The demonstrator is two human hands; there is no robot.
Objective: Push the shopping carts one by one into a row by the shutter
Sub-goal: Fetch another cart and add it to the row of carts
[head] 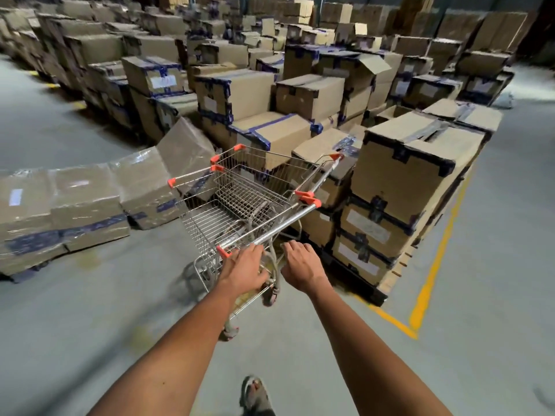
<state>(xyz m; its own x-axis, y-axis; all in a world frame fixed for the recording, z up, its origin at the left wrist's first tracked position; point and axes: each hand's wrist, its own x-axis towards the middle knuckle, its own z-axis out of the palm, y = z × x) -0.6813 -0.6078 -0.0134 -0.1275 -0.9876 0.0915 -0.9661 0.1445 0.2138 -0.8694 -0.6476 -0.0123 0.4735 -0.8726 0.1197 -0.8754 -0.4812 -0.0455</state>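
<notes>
Two wire shopping carts with orange corner caps stand nested on the grey floor, the near cart (207,226) behind the front cart (249,187). They point away from me, angled toward the upper right. The near cart's chrome handle bar (282,222) slopes up to the right. My left hand (244,267) lies palm down over the bar's lower left end, fingers curled around it. My right hand (300,265) hovers just right of it, below the bar, fingers bent and holding nothing. No shutter is in view.
A pallet stacked with taped cardboard boxes (405,190) stands close on the carts' right. Wrapped boxes (84,202) lie low on the left, and many more stacks fill the space ahead. A yellow floor line (432,271) borders the pallet. My sandalled foot (256,394) is below.
</notes>
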